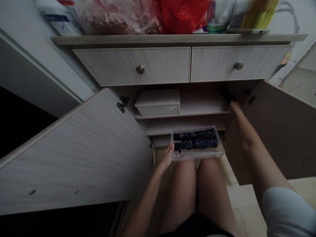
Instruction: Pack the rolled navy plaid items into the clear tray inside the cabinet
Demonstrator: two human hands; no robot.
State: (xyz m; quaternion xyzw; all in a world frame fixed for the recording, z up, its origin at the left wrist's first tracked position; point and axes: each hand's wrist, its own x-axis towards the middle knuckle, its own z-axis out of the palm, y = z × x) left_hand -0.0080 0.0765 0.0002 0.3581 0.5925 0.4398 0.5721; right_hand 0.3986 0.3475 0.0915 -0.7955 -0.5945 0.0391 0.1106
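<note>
My left hand (169,155) grips the left end of a clear plastic bin (197,154), which is held above my knees. Two folded umbrellas (197,143), dark with a plaid pattern, lie side by side in it. My right hand (235,107) reaches into the right side of the upper shelf (202,102) in the cabinet. Its fingers are closed around a dark, long object (225,94), whose kind is lost in the shadow.
A lidded white storage box (158,102) stands on the upper shelf at left. Both cabinet doors, left (81,154) and right (278,131), swing outward beside me. Above are two closed drawers (163,65). Bags, a glass (219,16) and a white bottle (59,19) stand on top.
</note>
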